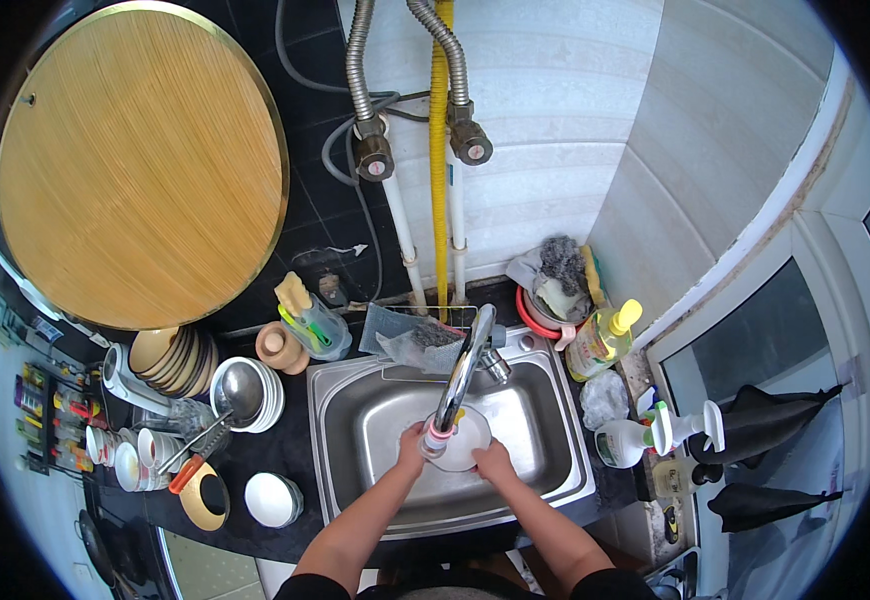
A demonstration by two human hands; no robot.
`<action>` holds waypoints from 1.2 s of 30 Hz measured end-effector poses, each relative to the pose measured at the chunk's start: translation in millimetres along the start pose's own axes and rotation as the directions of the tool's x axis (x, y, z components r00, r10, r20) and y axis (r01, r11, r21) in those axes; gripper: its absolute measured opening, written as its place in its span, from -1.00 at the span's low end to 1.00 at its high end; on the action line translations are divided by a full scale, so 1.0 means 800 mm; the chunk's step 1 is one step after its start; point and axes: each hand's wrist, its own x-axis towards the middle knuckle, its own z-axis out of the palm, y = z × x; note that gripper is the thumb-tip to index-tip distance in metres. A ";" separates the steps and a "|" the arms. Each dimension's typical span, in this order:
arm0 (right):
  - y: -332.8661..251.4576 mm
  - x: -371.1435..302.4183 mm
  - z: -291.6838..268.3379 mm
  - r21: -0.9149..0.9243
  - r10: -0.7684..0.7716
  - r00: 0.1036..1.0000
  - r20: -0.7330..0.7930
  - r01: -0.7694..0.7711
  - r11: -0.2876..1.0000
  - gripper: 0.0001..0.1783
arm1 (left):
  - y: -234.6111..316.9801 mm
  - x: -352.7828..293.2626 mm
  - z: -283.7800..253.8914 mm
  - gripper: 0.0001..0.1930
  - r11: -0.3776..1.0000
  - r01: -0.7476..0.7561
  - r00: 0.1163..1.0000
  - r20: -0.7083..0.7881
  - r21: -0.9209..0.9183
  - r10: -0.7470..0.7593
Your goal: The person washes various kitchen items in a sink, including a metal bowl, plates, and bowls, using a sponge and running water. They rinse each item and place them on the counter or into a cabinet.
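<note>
While the left hand (412,450) and right hand (494,461) hold its opposite edges, a round white plate (469,441) lies between them, slightly ahead, showing no long axis; neither hand is nearer, and the faucet (462,373) overhangs the left hand's side.

We can read no words on the yellow-capped bottle (595,348) or the nearer white spray bottle (619,443) at right.

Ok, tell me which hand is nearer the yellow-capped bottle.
Right. The right hand, at the right edge of the white dish, is front-left of the bottle; the left hand, at the dish's left side, is farther left.
</note>
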 end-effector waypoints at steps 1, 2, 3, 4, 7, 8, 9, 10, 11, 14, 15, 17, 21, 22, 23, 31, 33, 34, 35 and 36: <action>0.004 0.004 0.000 0.004 0.056 0.993 0.107 -0.056 0.998 -0.61 | 0.035 -0.030 0.015 -0.62 0.952 0.208 0.978 0.030 -0.225 -0.206; 0.011 0.013 0.000 -0.003 0.107 0.970 0.217 -0.109 0.994 -0.58 | 0.045 -0.053 0.031 -0.53 0.960 0.099 0.995 0.027 -0.263 -0.095; 0.018 0.020 -0.005 -0.011 0.161 0.936 0.312 -0.166 0.986 -0.55 | 0.038 -0.054 0.029 -0.53 0.969 0.096 0.995 0.050 -0.225 -0.087; 0.021 0.027 -0.010 -0.199 0.026 0.972 0.233 0.021 0.980 -0.52 | 0.039 -0.058 0.029 -0.52 0.977 0.093 0.994 0.069 -0.190 -0.081; -0.012 0.039 -0.023 -0.661 -0.281 0.937 0.206 0.345 0.666 -0.45 | 0.044 -0.057 0.018 -0.50 0.940 0.342 0.923 0.185 0.001 -0.336; -0.032 0.049 -0.026 -0.677 -0.333 0.879 0.342 0.476 0.561 -0.47 | 0.036 -0.052 0.015 -0.51 0.896 0.441 0.870 0.225 0.041 -0.439; -0.046 0.057 -0.028 -0.666 -0.365 0.801 0.474 0.597 0.447 -0.50 | 0.031 -0.049 0.013 -0.51 0.841 0.535 0.803 0.260 0.086 -0.537; -0.063 0.059 -0.024 -0.635 -0.403 0.732 0.549 0.679 0.368 -0.52 | 0.032 -0.051 0.009 -0.54 0.848 0.530 0.801 0.329 -0.002 -0.500; -0.081 0.056 -0.015 -0.597 -0.431 0.657 0.619 0.750 0.286 -0.54 | 0.036 -0.055 0.006 -0.57 0.845 0.528 0.797 0.396 -0.091 -0.455; -0.067 0.064 0.019 -0.433 -0.565 0.511 0.648 0.857 0.279 -0.59 | 0.035 -0.048 0.000 -0.63 0.821 0.533 0.807 0.414 -0.204 -0.422; -0.054 0.072 0.028 -0.368 -0.620 0.480 0.621 0.877 0.310 -0.61 | 0.034 -0.044 0.000 -0.64 0.816 0.536 0.813 0.392 -0.216 -0.431; -0.091 0.047 0.021 -0.511 -0.456 0.641 0.618 0.768 0.386 -0.69 | 0.045 -0.048 -0.001 -0.66 0.844 0.492 0.849 0.332 -0.215 -0.410; -0.104 0.033 -0.011 -0.643 -0.353 0.760 0.545 0.650 0.406 -0.63 | 0.068 -0.051 -0.003 -0.59 0.925 0.379 0.908 0.180 0.034 -0.378; -0.095 0.031 -0.009 -0.663 -0.353 0.799 0.487 0.601 0.446 -0.60 | 0.065 -0.050 -0.004 -0.66 0.937 0.349 0.926 0.143 0.025 -0.349; -0.088 0.029 -0.007 -0.680 -0.350 0.834 0.427 0.551 0.485 -0.56 | 0.058 -0.049 -0.009 -0.73 0.948 0.318 0.942 0.105 0.017 -0.318; 0.007 0.063 0.000 0.048 -0.111 0.948 0.299 0.101 0.994 -0.49 | 0.029 -0.052 -0.004 -0.51 0.714 -0.401 0.895 0.078 0.574 0.440; -0.013 0.040 -0.001 0.085 -0.015 0.977 0.215 -0.003 0.996 -0.50 | 0.052 -0.071 0.006 -0.37 0.213 -0.438 0.795 0.265 0.873 0.546; -0.013 0.039 -0.001 0.038 -0.024 0.984 0.179 0.017 0.999 -0.51 | 0.046 -0.075 0.009 -0.34 0.228 -0.499 0.811 0.358 0.836 0.463; -0.015 0.037 -0.001 -0.010 -0.035 0.989 0.146 0.037 0.999 -0.52 | 0.035 -0.083 0.011 -0.30 0.248 -0.552 0.812 0.447 0.796 0.375; -0.020 0.034 0.000 -0.073 -0.074 0.983 0.171 0.088 0.993 -0.53 | 0.027 -0.086 0.013 -0.26 0.275 -0.599 0.798 0.531 0.752 0.285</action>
